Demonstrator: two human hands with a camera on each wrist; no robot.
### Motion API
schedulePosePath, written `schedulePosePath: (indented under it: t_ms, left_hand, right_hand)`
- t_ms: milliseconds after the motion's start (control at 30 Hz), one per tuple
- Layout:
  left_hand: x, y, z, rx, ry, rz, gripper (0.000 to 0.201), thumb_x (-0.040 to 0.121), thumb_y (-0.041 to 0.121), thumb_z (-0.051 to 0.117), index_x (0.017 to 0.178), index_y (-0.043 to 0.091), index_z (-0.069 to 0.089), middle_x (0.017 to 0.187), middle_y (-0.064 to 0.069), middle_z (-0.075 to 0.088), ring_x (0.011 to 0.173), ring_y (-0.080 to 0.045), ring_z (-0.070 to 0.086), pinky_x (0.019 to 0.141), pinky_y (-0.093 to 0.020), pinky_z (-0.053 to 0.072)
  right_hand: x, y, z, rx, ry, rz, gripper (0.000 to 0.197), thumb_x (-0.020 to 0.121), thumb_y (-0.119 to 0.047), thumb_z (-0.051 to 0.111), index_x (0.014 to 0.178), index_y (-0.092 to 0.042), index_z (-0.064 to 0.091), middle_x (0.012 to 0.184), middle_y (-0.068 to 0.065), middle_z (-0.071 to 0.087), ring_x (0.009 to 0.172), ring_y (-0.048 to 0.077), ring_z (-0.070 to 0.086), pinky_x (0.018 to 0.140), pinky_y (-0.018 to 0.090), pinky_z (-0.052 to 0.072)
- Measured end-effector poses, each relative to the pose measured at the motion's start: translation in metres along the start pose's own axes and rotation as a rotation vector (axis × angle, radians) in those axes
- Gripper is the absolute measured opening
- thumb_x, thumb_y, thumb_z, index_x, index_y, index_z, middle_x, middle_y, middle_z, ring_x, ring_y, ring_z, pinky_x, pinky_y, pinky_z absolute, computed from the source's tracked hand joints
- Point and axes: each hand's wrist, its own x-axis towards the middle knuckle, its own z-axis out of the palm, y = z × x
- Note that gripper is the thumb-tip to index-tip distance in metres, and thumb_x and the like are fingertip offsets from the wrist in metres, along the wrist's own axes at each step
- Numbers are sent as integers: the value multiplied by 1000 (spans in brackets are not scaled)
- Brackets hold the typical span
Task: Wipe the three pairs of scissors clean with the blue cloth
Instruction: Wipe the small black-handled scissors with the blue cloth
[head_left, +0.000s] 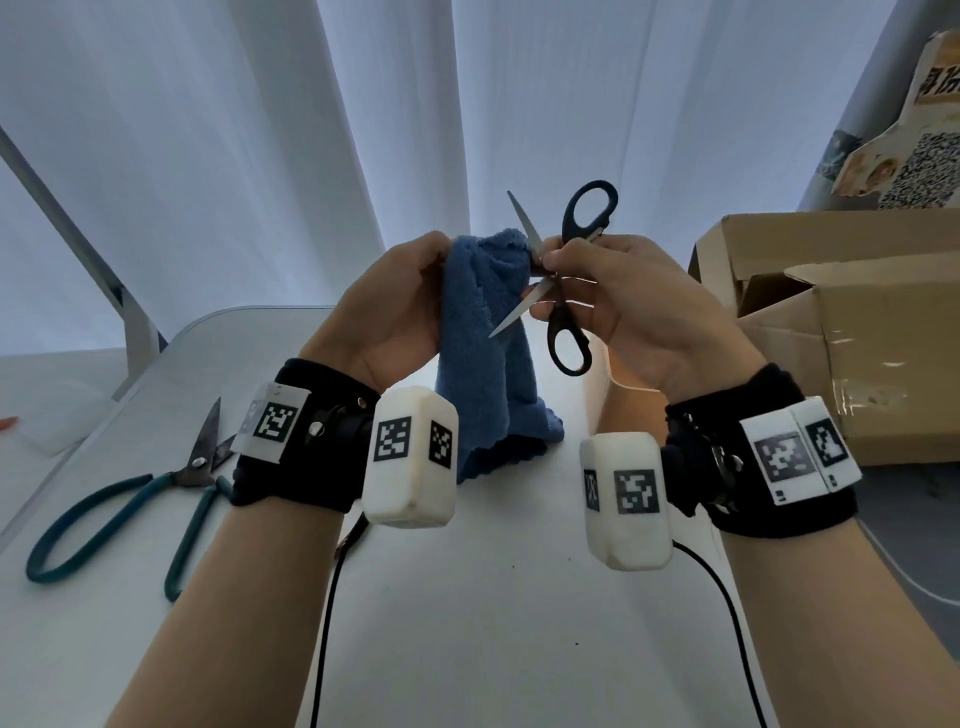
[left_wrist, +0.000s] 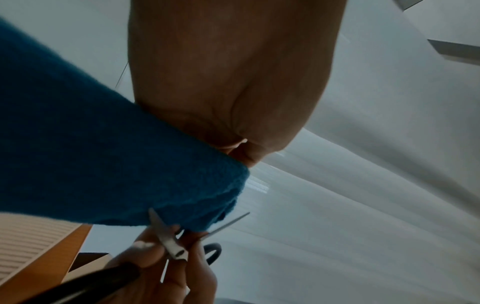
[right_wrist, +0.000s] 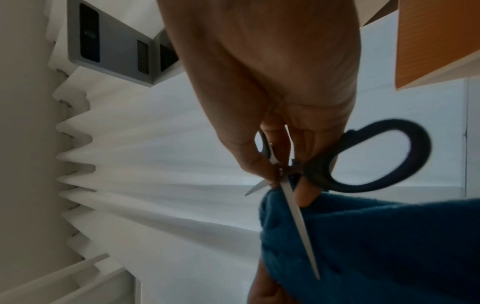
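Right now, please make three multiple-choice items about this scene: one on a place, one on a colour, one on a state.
1. Where do the teal-handled scissors lie?
A. on the white table, left of the left hand
B. inside the cardboard box
C. on the blue cloth

2. What colour are the handles of the scissors held by the right hand?
A. red
B. black
C. yellow

3. How do that pair's blades stand?
A. closed
B. open wide
C. wrapped fully in cloth

Answers: 1 A, they rest on the tabletop by the left wrist; 2 B, both loops are black; 3 B, the two tips point far apart.
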Motion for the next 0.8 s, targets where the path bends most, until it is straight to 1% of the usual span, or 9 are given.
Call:
schedulePosePath:
  t_ms: [33, 100, 167, 267, 333, 400, 500, 533, 800]
  left_hand:
    - [0, 1, 0, 3, -11, -15, 36, 97, 16, 34, 116, -2, 59, 107, -15, 54, 100, -24, 53, 93, -33, 50]
    - [-1, 2, 2, 10, -23, -55, 22, 94, 15, 31, 81, 13, 49, 85, -5, 43, 79, -15, 45, 75, -27, 42]
    - [-2, 1, 5, 42, -29, -75, 23, 94, 18, 32, 73, 17, 41, 80, -3, 41, 73, -14, 41, 71, -27, 36]
    - [-1, -1, 8, 119, -41, -44, 24, 96, 36, 48, 93, 13, 53, 97, -10, 53, 83, -22, 49, 78, -32, 41]
    - [1, -3, 6, 168, -50, -37, 43, 93, 48, 57, 114, 10, 54, 111, -14, 55, 98, -30, 51, 89, -40, 44]
    - [0, -4, 5, 232, -90, -8, 46, 93, 41, 63, 122, 6, 59, 116, -14, 60, 106, -30, 54, 100, -42, 45]
    - [-2, -4, 6, 341, -47, 53, 17, 96, 17, 57, 104, 5, 67, 99, -10, 65, 92, -20, 60, 84, -29, 52]
    - [-2, -4, 6, 357, -24, 61, 16, 97, 14, 54, 101, 6, 68, 97, -10, 65, 90, -19, 59, 82, -28, 51]
    - [2, -5, 5, 241, 62, 2, 30, 100, 20, 48, 118, 2, 63, 108, -16, 64, 96, -26, 59, 92, -37, 50]
  right_hand:
    - [0, 0, -2, 27, 3, -8, 14, 97, -3, 57, 88, -5, 68, 81, 7, 70, 72, 17, 66, 66, 24, 56]
    - [1, 0, -4, 75, 5, -30, 16, 97, -3, 57, 89, -5, 70, 84, 7, 72, 79, 17, 65, 66, 23, 55]
    - [1, 1, -3, 98, -3, -36, 15, 97, -3, 57, 92, -3, 71, 87, 10, 73, 79, 16, 65, 67, 22, 55]
    - [2, 1, -1, 94, -14, -40, 14, 96, -2, 58, 93, -3, 72, 89, 12, 73, 77, 19, 63, 67, 22, 55]
    - [2, 0, -1, 109, -23, -47, 15, 96, -3, 58, 92, -4, 71, 88, 12, 73, 78, 21, 62, 66, 22, 54]
    - [1, -1, -3, 113, -29, -60, 15, 96, -3, 58, 90, -5, 71, 86, 11, 72, 79, 22, 61, 66, 22, 53]
    - [1, -3, -4, 118, -35, -77, 15, 97, -4, 58, 90, -6, 71, 83, 9, 72, 77, 21, 62, 66, 22, 53]
    - [0, -3, -4, 121, -37, -82, 15, 97, -4, 58, 90, -6, 71, 82, 9, 72, 76, 20, 63, 66, 22, 53]
    - [1, -1, 2, 63, 46, -87, 6, 93, -4, 67, 92, -6, 72, 88, 7, 67, 66, 11, 62, 65, 23, 58]
